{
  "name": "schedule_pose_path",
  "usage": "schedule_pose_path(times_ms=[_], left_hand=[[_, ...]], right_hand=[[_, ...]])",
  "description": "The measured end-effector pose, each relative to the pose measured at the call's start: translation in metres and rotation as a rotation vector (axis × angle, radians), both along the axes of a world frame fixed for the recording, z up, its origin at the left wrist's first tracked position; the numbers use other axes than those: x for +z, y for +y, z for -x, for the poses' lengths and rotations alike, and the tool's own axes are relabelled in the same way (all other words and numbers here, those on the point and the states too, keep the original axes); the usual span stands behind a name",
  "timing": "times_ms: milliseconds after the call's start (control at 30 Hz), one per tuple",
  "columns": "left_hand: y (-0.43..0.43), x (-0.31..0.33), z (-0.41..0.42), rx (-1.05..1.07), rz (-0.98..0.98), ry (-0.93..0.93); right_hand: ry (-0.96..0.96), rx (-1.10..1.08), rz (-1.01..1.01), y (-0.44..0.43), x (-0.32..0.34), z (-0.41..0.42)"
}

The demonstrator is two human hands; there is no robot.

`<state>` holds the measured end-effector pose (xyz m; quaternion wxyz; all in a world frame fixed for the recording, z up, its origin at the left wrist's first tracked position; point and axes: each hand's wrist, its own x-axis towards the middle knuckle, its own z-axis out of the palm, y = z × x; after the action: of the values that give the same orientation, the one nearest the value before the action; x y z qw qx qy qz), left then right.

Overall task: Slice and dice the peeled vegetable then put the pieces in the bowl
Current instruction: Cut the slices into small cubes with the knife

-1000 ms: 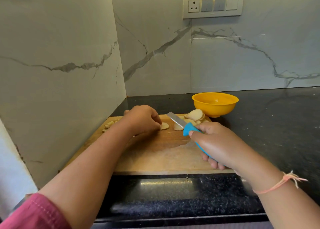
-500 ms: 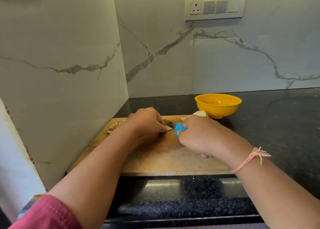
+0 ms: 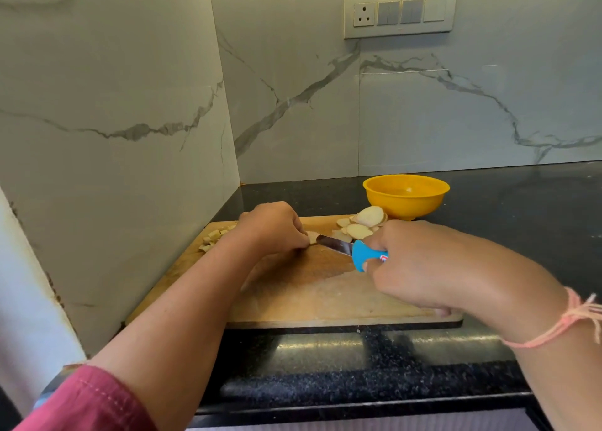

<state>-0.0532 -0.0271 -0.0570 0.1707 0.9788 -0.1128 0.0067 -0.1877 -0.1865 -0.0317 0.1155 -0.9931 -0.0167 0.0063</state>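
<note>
1. Left hand (image 3: 273, 227), fingers curled, pins a slice (image 3: 312, 237) on the board (image 3: 325, 300); the knife (image 3: 335, 245) blade meets it from the right.
2. Right hand (image 3: 423, 267) wraps tight round the knife's blue handle.
3. Slices (image 3: 361, 223) heap at the board's far right edge, just beside the bowl (image 3: 406, 196); dice (image 3: 213, 237) lie far left, near the wall (image 3: 114, 137).
4. Open counter (image 3: 521, 209) stretches right.
</note>
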Motion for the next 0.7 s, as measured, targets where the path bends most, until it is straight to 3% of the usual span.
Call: schedule_pose_path(times_ms=[167, 400, 700], left_hand=[[0.004, 0.002, 0.001, -0.038, 0.032, -0.001], [0.005, -0.001, -0.002, -0.027, 0.076, -0.031], [-0.002, -0.001, 0.002, -0.108, -0.170, -0.053]], right_hand=[[-0.016, -0.009, -0.129, -0.004, 0.008, 0.001], [-0.158, 0.001, -0.033, 0.014, -0.014, -0.027], [-0.136, 0.037, 0.035, 0.004, -0.025, -0.024]])
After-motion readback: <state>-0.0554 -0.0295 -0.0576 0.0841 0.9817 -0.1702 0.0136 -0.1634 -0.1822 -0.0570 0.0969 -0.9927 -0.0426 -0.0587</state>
